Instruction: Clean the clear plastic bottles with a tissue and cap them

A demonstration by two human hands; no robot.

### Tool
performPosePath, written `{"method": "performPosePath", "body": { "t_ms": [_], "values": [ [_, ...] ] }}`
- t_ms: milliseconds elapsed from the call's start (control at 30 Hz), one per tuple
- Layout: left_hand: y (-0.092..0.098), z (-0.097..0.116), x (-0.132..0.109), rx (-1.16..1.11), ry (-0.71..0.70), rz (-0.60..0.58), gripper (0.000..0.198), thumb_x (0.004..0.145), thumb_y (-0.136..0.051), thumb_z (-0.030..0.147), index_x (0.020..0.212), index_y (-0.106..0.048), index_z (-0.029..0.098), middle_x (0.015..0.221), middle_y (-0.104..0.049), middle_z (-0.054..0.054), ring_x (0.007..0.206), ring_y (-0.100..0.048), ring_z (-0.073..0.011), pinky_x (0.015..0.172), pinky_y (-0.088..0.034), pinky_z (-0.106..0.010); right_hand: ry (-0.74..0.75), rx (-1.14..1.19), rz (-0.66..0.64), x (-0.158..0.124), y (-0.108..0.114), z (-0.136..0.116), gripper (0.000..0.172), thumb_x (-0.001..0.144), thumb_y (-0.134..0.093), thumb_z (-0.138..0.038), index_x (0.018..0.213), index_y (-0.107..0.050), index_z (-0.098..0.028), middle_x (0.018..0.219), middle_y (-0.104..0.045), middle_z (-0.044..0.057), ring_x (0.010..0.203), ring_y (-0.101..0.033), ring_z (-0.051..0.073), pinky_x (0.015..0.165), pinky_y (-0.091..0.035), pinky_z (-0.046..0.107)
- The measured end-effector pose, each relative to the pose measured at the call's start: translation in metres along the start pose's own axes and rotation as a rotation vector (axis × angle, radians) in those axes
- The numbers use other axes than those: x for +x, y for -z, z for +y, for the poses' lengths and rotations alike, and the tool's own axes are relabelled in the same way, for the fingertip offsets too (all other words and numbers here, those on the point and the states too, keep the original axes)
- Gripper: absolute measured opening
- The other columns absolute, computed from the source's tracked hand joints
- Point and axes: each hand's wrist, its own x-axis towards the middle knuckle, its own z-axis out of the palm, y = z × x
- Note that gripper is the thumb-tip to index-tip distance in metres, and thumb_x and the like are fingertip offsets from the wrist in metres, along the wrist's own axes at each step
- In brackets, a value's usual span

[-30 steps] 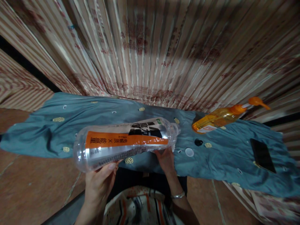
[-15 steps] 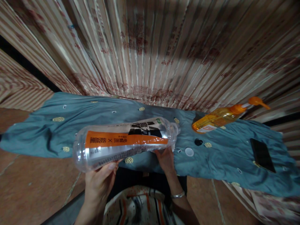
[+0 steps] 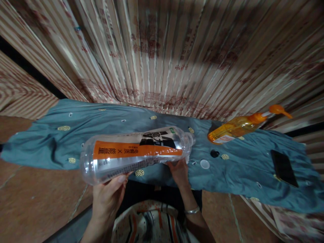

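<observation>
A large clear plastic bottle (image 3: 138, 158) with a silver, black and orange label lies on its side in the air above the blue cloth, its uncapped neck pointing right. Near its base, my left hand (image 3: 111, 187) is closed around the lower side, thumb on the front. My right hand (image 3: 179, 170) grips it from below at the shoulder, by the neck; most of those fingers are hidden behind the bottle. A small white scrap (image 3: 187, 158), too unclear to name, shows beside the right fingers. The bottle appears to hold no liquid.
On the patterned blue cloth (image 3: 32, 148), right of the bottle, stands an orange pump bottle (image 3: 235, 127). Nearer me lie a small black piece (image 3: 214, 154), a whitish round disc (image 3: 205, 164) and a dark phone (image 3: 284, 168). A pleated curtain (image 3: 162, 60) hangs behind.
Almost nothing differs. The view has shifted very slightly; both hands keep their places on the bottle.
</observation>
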Motion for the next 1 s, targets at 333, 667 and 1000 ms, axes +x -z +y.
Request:
{"method": "performPosePath", "body": {
  "t_ms": [333,667,1000],
  "values": [
    [0.008,-0.004,-0.003,-0.016,0.007,-0.002,0.075,0.047,-0.115,0.059,0.115,-0.088,0.041,0.080,-0.084,-0.002,0.090,-0.087,-0.0397,0.066,-0.078,-0.047,-0.032,0.012,-0.057,0.002,0.006,-0.002,0.053,0.093,-0.072,-0.067,0.118,-0.070,-0.020,0.115,-0.081,0.021,0.120,-0.078,0.043,0.110,-0.062,0.062],
    [0.005,-0.003,0.000,-0.035,-0.028,0.021,0.086,0.046,-0.114,0.054,0.125,-0.085,0.032,0.098,-0.087,-0.004,0.090,-0.086,-0.0333,0.079,-0.077,-0.046,-0.028,0.026,-0.034,0.000,0.003,0.000,0.056,0.094,-0.071,-0.068,0.121,-0.069,-0.019,0.117,-0.081,0.023,0.118,-0.078,0.043,0.109,-0.063,0.061],
    [0.020,-0.013,-0.001,-0.042,0.050,0.021,0.077,0.052,-0.111,0.041,0.124,-0.085,0.034,0.092,-0.087,-0.004,0.083,-0.086,-0.0349,0.081,-0.078,-0.053,-0.016,0.044,0.014,0.000,0.001,-0.004,0.062,0.096,-0.062,-0.079,0.119,-0.066,-0.021,0.115,-0.082,0.023,0.113,-0.080,0.043,0.106,-0.064,0.064]
  ]
}}
